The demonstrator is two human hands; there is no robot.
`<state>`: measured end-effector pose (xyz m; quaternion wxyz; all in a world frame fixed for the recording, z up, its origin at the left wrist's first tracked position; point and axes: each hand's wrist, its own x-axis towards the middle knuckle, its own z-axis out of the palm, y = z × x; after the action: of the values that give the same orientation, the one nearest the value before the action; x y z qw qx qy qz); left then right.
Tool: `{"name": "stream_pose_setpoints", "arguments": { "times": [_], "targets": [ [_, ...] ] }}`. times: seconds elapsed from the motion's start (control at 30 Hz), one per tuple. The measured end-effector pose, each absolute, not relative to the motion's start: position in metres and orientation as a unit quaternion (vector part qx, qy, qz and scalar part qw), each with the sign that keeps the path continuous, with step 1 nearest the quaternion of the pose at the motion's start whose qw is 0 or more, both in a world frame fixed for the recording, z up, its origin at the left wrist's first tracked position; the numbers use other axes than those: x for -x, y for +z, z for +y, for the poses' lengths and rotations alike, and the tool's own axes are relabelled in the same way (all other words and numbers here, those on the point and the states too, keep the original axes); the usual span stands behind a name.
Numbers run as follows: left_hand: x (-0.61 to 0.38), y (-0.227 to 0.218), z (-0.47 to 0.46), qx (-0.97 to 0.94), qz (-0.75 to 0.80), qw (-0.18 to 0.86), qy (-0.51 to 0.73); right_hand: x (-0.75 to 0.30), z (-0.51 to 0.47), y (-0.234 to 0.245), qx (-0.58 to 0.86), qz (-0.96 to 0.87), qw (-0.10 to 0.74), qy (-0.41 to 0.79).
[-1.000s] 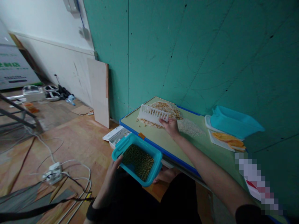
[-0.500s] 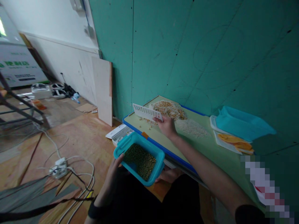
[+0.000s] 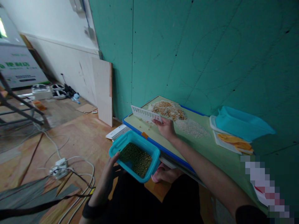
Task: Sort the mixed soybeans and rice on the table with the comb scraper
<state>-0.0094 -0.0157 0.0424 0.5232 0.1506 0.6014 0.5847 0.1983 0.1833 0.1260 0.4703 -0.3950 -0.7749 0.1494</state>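
Note:
My left hand (image 3: 111,169) grips the near-left rim of a blue plastic basket (image 3: 149,146), thumb over the edge. Small green beans (image 3: 136,158), like mung beans, cover much of its floor. My right hand (image 3: 165,127) is closed on one end of a white slotted plastic strip (image 3: 145,114), held tilted at the table's left part. Just past the strip is a pile of yellow beans mixed with white grains (image 3: 168,110). A patch of white grains (image 3: 192,128) spreads to the right of that pile. A few yellow beans lie scattered near the table's front edge.
The pale green table (image 3: 217,161) has a blue edge and stands against a green wall. On its right are a blue bin (image 3: 244,123) and an orange cloth (image 3: 234,142) on a white tray. A white box (image 3: 116,132) sits below the table's left end. Cables and a power strip (image 3: 59,168) lie on the floor.
The basket in my left hand has shifted a little left and up. My right hand has moved slightly left and down with the strip, which stays in its grip.

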Motion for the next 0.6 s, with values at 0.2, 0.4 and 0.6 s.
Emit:
{"name": "stream_pose_setpoints", "arguments": {
  "times": [0.2, 0.4, 0.6],
  "targets": [
    [0.010, 0.040, -0.012, -0.143, 0.608, 0.532, 0.571, -0.200, 0.186, 0.121, 0.409, -0.772, 0.459, 0.159],
    [0.013, 0.038, -0.012, -0.157, 0.593, 0.539, 0.578, -0.203, 0.183, 0.115, 0.392, -0.769, 0.468, 0.193],
    [0.024, 0.037, -0.011, -0.160, 0.594, 0.543, 0.572, -0.207, 0.178, 0.110, 0.388, -0.766, 0.465, 0.217]
  ]
}}
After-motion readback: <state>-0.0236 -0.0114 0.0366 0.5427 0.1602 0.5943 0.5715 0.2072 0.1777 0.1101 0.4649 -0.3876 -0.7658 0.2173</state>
